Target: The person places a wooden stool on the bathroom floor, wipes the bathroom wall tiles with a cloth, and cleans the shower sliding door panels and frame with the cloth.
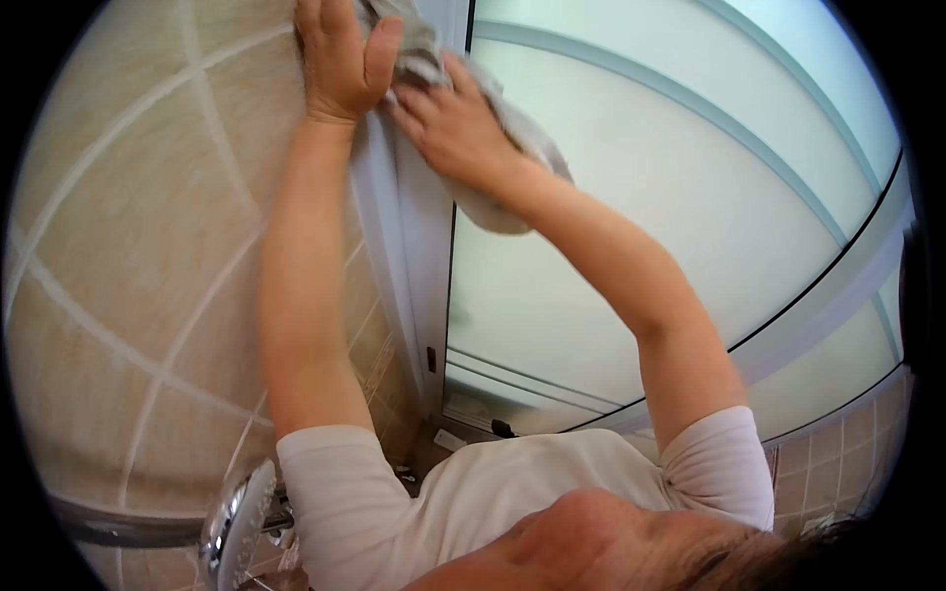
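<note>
A crumpled grey-white cloth (507, 212) lies against the white door frame and the frosted glass, and hangs below my right wrist. My right hand (461, 128) presses and grips this cloth, its fingers bent into the folds. Higher up, my left hand (343, 64) lies against the tiled wall beside the frame, fingers stretched upward and thumb apart. The thumb is next to the upper folds of the cloth. The top edge of the view cuts off the left fingertips.
Beige wall tiles (128, 276) fill the left side. The frosted glass panel (581, 286) spans the right, beside the white frame (419, 227). A chrome shower head (236, 522) is at lower left near a horizontal rail (123, 527).
</note>
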Tool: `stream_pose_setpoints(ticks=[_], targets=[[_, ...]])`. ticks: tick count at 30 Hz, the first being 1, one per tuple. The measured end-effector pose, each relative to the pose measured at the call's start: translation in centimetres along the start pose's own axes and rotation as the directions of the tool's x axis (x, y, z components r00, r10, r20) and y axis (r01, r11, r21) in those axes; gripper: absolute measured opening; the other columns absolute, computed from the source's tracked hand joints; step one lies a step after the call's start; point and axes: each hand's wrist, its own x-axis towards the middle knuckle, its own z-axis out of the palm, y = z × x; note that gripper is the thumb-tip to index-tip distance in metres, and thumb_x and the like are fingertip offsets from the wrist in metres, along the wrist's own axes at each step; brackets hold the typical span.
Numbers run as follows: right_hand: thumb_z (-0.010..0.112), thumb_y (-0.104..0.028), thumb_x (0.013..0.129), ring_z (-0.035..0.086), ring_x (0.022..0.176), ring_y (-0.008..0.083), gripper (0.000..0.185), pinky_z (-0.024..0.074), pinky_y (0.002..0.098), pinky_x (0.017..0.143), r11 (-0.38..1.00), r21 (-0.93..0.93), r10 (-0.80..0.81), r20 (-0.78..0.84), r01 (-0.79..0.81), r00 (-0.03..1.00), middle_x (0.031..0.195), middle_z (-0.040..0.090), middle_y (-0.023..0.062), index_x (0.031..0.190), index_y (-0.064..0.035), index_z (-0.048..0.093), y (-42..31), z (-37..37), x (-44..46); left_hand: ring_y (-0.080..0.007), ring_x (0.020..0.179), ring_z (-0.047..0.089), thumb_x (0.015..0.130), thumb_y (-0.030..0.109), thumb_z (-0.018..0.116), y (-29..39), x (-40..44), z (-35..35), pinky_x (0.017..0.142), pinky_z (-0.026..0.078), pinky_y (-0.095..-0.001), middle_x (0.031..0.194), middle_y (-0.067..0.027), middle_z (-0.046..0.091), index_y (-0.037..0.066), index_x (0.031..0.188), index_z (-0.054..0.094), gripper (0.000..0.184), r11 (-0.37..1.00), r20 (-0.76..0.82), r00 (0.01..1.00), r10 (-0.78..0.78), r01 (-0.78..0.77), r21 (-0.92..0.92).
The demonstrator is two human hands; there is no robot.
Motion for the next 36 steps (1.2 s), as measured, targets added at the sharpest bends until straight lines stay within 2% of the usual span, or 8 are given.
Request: stream_pose_setpoints(ticks=[9,14,20,27,33,34,35,36], targets=[[0.055,-0.019,0.078,0.054,0.109,0.0175,0.019,0.0215,0.0511,0.112,0.857,0.470,-0.383,0.304,0.213,0.872,0.112,0.063,0.0015,0.089,-0.0130,0.070,-13.9,3.0,-16.9,-0.0385,0.128,0.037,0.086,0.027,0.051,0.9,-2.5,-0.8,0.107,0.029,-0.0431,0.141,-0.0232,0.037,-0.003,0.138,0.034,0.062,0.986,0.053,0.998,0.014,-0.005,-0.168],[0.057,-0.018,0.078,0.053,0.112,0.0178,0.016,0.0250,0.0493,0.110,0.827,0.478,-0.500,0.384,0.296,0.777,0.114,0.063,-0.0005,0.086,-0.0144,0.070,-8.2,-0.5,-12.3,-0.0389,0.127,0.037,0.087,0.029,0.054,1.0,-2.4,-1.0,0.106,0.030,-0.0435,0.140,-0.0248,0.037,-0.001,0.138,0.034,0.062,0.985,0.130,0.992,0.005,0.017,-0.172],[0.056,-0.018,0.081,0.046,0.123,0.0161,0.022,0.0292,0.0474,0.107,0.996,0.061,-0.076,0.140,0.068,0.987,0.127,0.056,-0.0038,0.100,-0.0190,0.067,4.2,-5.4,-1.7,-0.0391,0.127,0.038,0.085,0.026,0.055,1.3,-2.2,-1.5,0.107,0.030,-0.0435,0.139,-0.0240,0.038,-0.001,0.138,0.035,0.062,0.987,0.144,0.989,-0.023,0.045,-0.153],[0.062,-0.017,0.076,0.046,0.124,0.0173,0.027,0.0292,0.0455,0.104,1.000,0.032,-0.004,0.156,-0.001,0.988,0.128,0.054,-0.0060,0.103,-0.0201,0.063,6.5,-7.9,-4.1,-0.0345,0.132,0.035,0.080,0.017,0.056,0.7,-2.5,-1.2,0.110,0.026,-0.0424,0.140,-0.0193,0.040,0.001,0.138,0.037,0.063,0.997,0.211,0.977,-0.018,0.033,-0.066],[0.066,-0.015,0.069,0.053,0.115,0.0176,0.028,0.0295,0.0472,0.105,0.962,-0.131,0.238,-0.041,-0.241,0.970,0.114,0.060,-0.0059,0.097,-0.0196,0.060,13.3,-17.5,-8.9,-0.0355,0.133,0.034,0.084,0.013,0.051,-1.1,-3.1,-0.9,0.111,0.024,-0.0421,0.142,-0.0201,0.039,-0.002,0.138,0.035,0.059,0.994,0.242,0.970,-0.012,0.037,-0.099],[0.065,-0.015,0.071,0.054,0.111,0.0244,0.033,0.0345,0.0480,0.098,0.955,-0.207,0.190,-0.119,-0.212,0.975,0.111,0.061,0.0007,0.103,-0.0160,0.061,14.6,-19.8,-10.3,-0.0358,0.133,0.033,0.084,0.013,0.050,-1.8,-3.2,-0.9,0.111,0.024,-0.0420,0.142,-0.0207,0.038,-0.003,0.138,0.035,0.058,0.987,0.241,0.970,-0.011,0.049,-0.155],[0.058,-0.008,0.075,0.055,0.101,0.0283,0.029,0.0312,0.0483,0.104,0.918,-0.080,0.393,0.043,-0.389,0.919,0.105,0.059,0.0114,0.104,-0.0053,0.064,13.8,-23.7,-9.8,-0.0361,0.133,0.033,0.085,0.013,0.049,-2.0,-3.3,-0.7,0.111,0.023,-0.0418,0.142,-0.0214,0.038,-0.004,0.138,0.035,0.057,0.976,0.241,0.971,-0.011,0.063,-0.207],[0.060,-0.006,0.073,0.054,0.103,0.0297,0.032,0.0314,0.0480,0.104,0.899,-0.160,0.417,0.033,-0.407,0.908,0.107,0.059,0.0121,0.104,-0.0060,0.064,14.5,-25.4,-11.5,-0.0362,0.133,0.033,0.085,0.012,0.048,-1.2,-2.8,-0.8,0.111,0.024,-0.0417,0.142,-0.0218,0.038,-0.005,0.137,0.035,0.057,0.973,0.225,0.974,-0.005,0.056,-0.223]])
